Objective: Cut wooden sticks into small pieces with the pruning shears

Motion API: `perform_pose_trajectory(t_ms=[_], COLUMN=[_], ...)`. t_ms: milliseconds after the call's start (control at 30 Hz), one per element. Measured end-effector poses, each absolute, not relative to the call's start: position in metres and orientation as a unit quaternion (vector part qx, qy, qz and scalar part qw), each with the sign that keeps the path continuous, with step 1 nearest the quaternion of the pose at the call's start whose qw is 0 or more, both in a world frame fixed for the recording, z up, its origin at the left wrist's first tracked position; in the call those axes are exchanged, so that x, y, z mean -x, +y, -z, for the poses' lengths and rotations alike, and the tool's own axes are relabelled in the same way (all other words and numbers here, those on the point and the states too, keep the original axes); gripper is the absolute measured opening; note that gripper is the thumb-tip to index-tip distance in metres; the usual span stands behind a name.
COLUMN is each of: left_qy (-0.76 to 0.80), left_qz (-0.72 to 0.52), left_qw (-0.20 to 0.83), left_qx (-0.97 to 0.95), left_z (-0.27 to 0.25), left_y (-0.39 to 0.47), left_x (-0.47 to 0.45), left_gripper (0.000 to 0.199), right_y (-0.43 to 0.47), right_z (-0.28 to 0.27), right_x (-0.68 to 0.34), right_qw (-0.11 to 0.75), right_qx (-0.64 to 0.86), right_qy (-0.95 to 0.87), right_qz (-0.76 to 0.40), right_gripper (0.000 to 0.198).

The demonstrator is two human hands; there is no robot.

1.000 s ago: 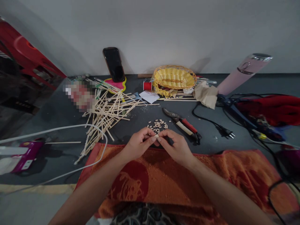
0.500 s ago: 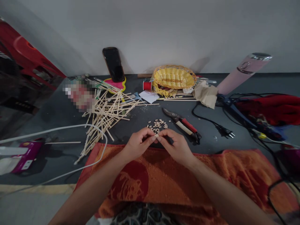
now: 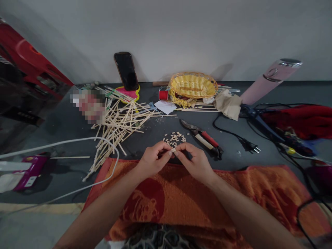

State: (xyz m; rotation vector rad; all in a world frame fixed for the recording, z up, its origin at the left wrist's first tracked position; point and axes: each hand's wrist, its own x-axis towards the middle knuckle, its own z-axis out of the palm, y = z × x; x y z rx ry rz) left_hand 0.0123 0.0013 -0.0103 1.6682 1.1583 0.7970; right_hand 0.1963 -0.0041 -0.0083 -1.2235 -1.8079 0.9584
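Observation:
My left hand [image 3: 157, 156] and my right hand [image 3: 193, 158] meet fingertip to fingertip at the table's front edge. Between them they pinch a short pale piece of wooden stick [image 3: 173, 150], mostly covered by the fingers. Just beyond the fingertips lies a small heap of short cut stick pieces [image 3: 176, 137]. Pruning shears [image 3: 201, 136] with one red and one whitish handle rest to the right of the heap. Below my forearms an orange towel [image 3: 186, 197] with darker red patterns hangs over the edge.
Long thin sticks [image 3: 116, 124] lie in a loose pile at left. Behind stand a yellow woven basket [image 3: 193, 85], a red thread spool [image 3: 163, 94] and a propped phone [image 3: 126, 71]. A pink flask [image 3: 269, 81], a black plug [image 3: 250, 146] and cables are at right; a white cable [image 3: 77, 141] crosses the left.
Both hands stay in the same place, still pinching the small stick piece. Only a very slight shift of the whole view shows.

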Motion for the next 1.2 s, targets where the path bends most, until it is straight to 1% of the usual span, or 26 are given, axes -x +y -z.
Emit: perform_pose_trajectory(t_ms=[600,667,733,833,900,967,1067,1200], left_qy=[0.479,0.488,0.503,0.521,0.525,0.525,0.525,0.527], left_qz=[-0.324,-0.324,-0.330,-0.343,-0.344,-0.344,-0.344,-0.351], left_qw=[0.455,0.456,0.450,0.445,0.451,0.458,0.468,0.480], left_qx=[-0.677,-0.670,-0.660,-0.643,-0.635,-0.630,-0.622,-0.607], left_z=[0.008,0.007,0.007,0.009,0.009,0.009,0.009,0.010], left_y=[0.001,0.002,0.003,0.005,0.006,0.007,0.009,0.012], left_x=[-0.013,-0.012,-0.011,-0.009,-0.009,-0.008,-0.007,-0.005], left_gripper=[0.015,0.016,0.016,0.017,0.019,0.020,0.022,0.024], right_y=[-0.004,0.002,0.009,0.020,0.023,0.023,0.022,0.026], right_z=[0.009,0.009,0.011,0.017,0.022,0.025,0.020,0.007], right_x=[-0.198,-0.204,-0.214,-0.225,-0.227,-0.227,-0.231,-0.251], right_qw=[0.361,0.360,0.351,0.272,0.225,0.198,0.194,0.184], right_qx=[0.475,0.478,0.490,0.523,0.527,0.523,0.531,0.604], right_qy=[-0.719,-0.739,-0.766,-0.801,-0.816,-0.826,-0.824,-0.774], right_qz=[-0.357,-0.310,-0.223,-0.108,-0.079,-0.064,-0.030,0.039], right_gripper=[0.012,0.010,0.009,0.010,0.013,0.015,0.018,0.019])
